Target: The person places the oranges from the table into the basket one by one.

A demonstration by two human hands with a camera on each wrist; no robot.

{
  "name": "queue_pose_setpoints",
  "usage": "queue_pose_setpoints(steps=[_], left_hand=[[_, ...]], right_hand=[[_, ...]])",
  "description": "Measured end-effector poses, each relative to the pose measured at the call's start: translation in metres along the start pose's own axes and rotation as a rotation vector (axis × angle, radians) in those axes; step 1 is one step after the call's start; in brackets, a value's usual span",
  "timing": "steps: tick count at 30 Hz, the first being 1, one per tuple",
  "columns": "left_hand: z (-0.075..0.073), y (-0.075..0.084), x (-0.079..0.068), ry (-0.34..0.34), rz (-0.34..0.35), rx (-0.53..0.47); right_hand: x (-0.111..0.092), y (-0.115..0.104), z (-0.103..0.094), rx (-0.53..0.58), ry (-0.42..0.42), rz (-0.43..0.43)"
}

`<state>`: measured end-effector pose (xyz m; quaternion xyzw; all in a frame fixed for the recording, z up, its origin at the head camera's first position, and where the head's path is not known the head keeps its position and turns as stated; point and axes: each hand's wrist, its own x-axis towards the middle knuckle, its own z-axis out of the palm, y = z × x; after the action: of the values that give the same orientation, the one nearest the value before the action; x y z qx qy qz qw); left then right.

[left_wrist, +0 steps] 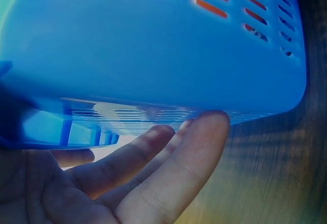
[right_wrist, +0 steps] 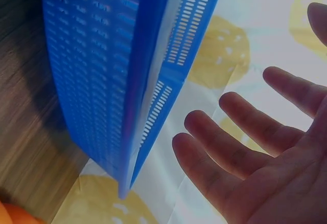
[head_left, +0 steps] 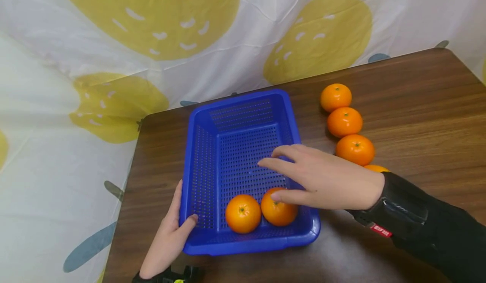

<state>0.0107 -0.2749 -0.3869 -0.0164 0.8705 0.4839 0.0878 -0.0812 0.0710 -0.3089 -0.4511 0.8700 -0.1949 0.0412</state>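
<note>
A blue plastic basket [head_left: 248, 156] with slotted sides stands on the wooden table. At its near left corner my left hand [head_left: 171, 232] grips the rim, thumb over the edge and fingers along the outer wall [left_wrist: 153, 55]. Two mandarin oranges lie side by side at the basket's near end, a left one [head_left: 243, 214] and a right one [head_left: 279, 209]. Over the basket's right side hovers my right hand [head_left: 322, 175], fingers spread and nothing held. Its thumb overlaps the right mandarin in the head view. The right wrist view shows the fingers [right_wrist: 225, 152] apart, outstretched near the rim.
Right of the basket, several mandarins form a row on the table [head_left: 417, 106]: a far one [head_left: 336, 97], then others [head_left: 344, 122] towards me. The nearest [head_left: 376, 168] is partly hidden behind my right wrist. A lemon-patterned cloth [head_left: 250, 34] hangs behind the table.
</note>
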Motion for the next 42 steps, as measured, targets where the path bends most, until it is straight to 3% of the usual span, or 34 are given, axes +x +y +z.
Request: queue_pose_setpoints(steps=[42], left_hand=[[-0.001, -0.001, -0.001, 0.009, 0.002, 0.034]], right_hand=[[-0.054, 0.034, -0.001, 0.095, 0.062, 0.165]])
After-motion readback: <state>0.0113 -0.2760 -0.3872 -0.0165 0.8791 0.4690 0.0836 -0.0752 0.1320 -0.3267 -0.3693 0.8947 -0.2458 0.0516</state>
